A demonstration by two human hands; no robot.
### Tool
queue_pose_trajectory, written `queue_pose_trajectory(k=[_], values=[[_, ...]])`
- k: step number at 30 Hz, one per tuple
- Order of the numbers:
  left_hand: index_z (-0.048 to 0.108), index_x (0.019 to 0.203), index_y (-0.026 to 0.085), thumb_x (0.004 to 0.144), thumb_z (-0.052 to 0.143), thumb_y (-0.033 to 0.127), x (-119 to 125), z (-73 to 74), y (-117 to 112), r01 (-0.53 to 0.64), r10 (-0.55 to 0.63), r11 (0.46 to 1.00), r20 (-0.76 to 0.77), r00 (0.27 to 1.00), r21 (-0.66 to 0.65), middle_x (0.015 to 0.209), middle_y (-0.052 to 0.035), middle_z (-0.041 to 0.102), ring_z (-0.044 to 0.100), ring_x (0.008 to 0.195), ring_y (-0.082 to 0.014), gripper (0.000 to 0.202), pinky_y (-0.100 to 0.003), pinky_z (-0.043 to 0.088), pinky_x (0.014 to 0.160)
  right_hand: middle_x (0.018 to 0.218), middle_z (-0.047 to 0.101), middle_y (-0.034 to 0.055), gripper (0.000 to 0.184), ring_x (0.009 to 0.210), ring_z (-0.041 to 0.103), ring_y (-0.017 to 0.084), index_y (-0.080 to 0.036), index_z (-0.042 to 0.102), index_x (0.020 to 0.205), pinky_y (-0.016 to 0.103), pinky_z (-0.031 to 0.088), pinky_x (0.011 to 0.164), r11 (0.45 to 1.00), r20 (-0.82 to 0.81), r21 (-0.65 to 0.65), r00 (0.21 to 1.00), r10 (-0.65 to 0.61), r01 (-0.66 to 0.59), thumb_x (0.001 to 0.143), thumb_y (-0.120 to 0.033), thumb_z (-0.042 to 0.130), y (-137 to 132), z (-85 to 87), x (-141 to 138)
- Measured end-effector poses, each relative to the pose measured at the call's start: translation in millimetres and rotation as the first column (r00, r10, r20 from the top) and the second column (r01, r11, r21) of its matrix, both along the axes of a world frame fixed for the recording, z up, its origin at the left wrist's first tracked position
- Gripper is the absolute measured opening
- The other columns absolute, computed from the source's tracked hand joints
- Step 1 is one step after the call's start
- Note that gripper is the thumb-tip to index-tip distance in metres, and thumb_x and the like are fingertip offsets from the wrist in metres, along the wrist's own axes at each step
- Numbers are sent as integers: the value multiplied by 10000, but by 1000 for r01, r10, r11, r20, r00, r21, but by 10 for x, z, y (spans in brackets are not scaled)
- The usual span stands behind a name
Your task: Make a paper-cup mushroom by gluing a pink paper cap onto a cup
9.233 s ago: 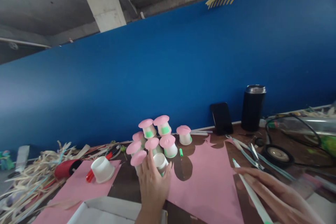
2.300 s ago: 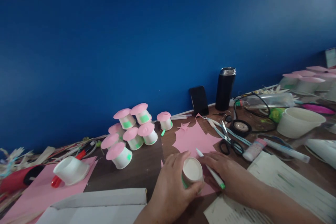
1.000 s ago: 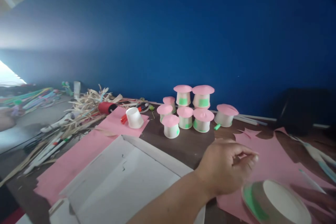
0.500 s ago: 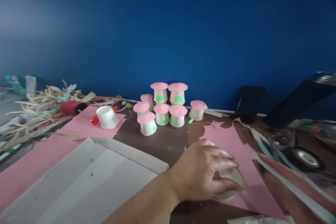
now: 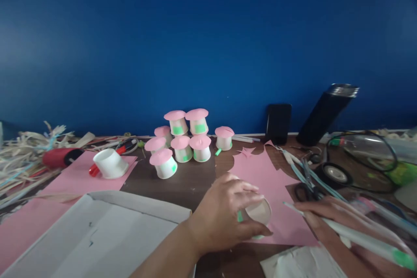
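My left hand [image 5: 224,217] curls round a small white paper cup [image 5: 259,212], whose round end faces right; a bit of green shows beside my fingers. The cup is over a cut pink paper sheet [image 5: 289,226]. At the lower right, my right hand [image 5: 345,230] grips a white marker [image 5: 361,236] with a green tip pointing left and a green end. Its fingers are partly blurred. Several cups with pink paper caps and green patches, such as the front one [image 5: 164,167], stand in a cluster, two stacked on top. Another capped cup [image 5: 224,139] stands apart.
An uncapped white cup [image 5: 110,163] and a red spool [image 5: 61,157] are at left, near loose strips [image 5: 29,156]. A white box lid [image 5: 130,239] lies in front. Scissors [image 5: 308,189], tape roll [image 5: 335,174], black phone [image 5: 278,124] and dark bottle [image 5: 327,113] are at right.
The view has turned right, so everything sits further left. My right hand with the marker has come further into view. The cup remains in my left hand, with some green now showing.
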State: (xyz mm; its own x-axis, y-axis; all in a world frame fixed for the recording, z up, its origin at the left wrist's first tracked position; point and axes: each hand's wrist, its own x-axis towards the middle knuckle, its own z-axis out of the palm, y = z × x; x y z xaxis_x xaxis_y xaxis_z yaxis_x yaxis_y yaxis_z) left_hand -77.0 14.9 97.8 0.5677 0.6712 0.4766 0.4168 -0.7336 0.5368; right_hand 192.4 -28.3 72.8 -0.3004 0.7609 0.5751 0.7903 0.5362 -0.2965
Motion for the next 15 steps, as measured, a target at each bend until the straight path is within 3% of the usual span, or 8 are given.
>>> queue_pose_trajectory(k=[4,6,10,15], values=[[694,1079,205,778,742,398,13,16,-24,-13,12,1000,-43,999,-20,1144,-12,707,597,989,-180,360,-330,404,943,1005,762,-15,222,972,705,234,-319,687,1024,318,545,866,1000,5,-2,1000,6,-6,865,-241,554,-3,73,-102],[692,1084,199,770,750,380,19,19,-33,-18,17,1000,-46,999,-25,1127,-8,711,596,974,-180,367,-328,411,933,910,754,6,136,887,711,222,-284,687,926,288,563,774,999,-49,-28,998,33,-35,866,-272,567,-4,156,-174],[663,1148,200,781,740,366,23,19,-40,-15,12,998,-58,998,-56,1116,-11,710,598,998,-191,410,-343,409,944,762,694,3,141,683,672,155,-254,630,830,224,537,580,956,-111,-229,981,159,-181,891,-231,504,-25,315,-299],[642,1201,217,815,697,438,7,50,-47,1,-11,993,-84,996,-117,1164,-25,692,590,1058,-211,449,-353,410,961,680,662,-34,164,603,631,119,-251,591,751,228,500,558,895,-37,-382,972,233,-229,876,-188,505,-62,321,-396]])
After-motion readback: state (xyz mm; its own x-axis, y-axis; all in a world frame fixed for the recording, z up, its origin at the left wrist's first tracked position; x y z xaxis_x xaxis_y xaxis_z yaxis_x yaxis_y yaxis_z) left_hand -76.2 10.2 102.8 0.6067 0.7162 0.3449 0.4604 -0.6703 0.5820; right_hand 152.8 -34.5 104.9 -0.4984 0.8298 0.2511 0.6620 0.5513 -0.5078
